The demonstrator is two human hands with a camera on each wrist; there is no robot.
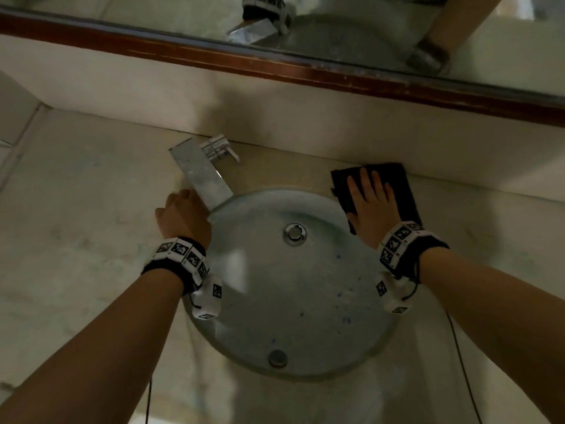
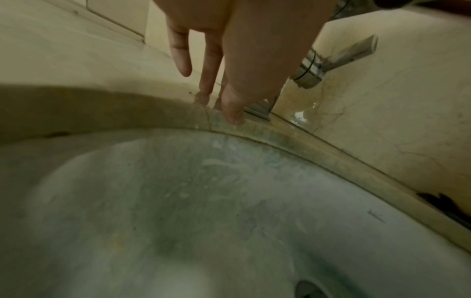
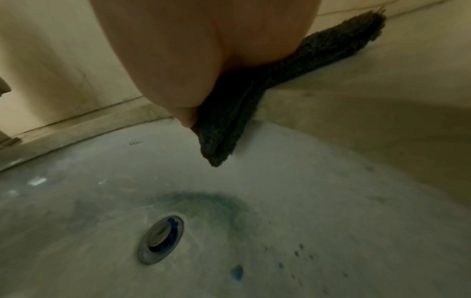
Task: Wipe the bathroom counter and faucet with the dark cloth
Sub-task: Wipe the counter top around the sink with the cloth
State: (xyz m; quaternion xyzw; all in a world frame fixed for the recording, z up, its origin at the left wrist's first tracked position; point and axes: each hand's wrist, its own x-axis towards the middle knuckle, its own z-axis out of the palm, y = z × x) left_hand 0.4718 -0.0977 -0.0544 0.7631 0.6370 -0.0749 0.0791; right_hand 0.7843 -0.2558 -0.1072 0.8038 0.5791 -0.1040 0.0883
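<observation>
The dark cloth (image 1: 400, 185) lies flat on the pale stone counter (image 1: 76, 209) behind the right side of the round sink (image 1: 305, 301). My right hand (image 1: 371, 206) presses on it with straight, spread fingers; in the right wrist view the cloth (image 3: 229, 125) hangs over the basin rim under my palm. The chrome faucet (image 1: 203, 174) stands at the back left, its flat spout reaching over the basin. My left hand (image 1: 183, 215) rests beside the spout, and its straight fingertips (image 2: 233, 113) touch the counter rim by the faucet base (image 2: 308, 74).
A wood-framed mirror (image 1: 305, 41) runs along the wall above a pale backsplash. The basin has a metal drain (image 1: 295, 234) and an overflow plug (image 1: 277, 358) near its front. The wall corner closes the counter at far left.
</observation>
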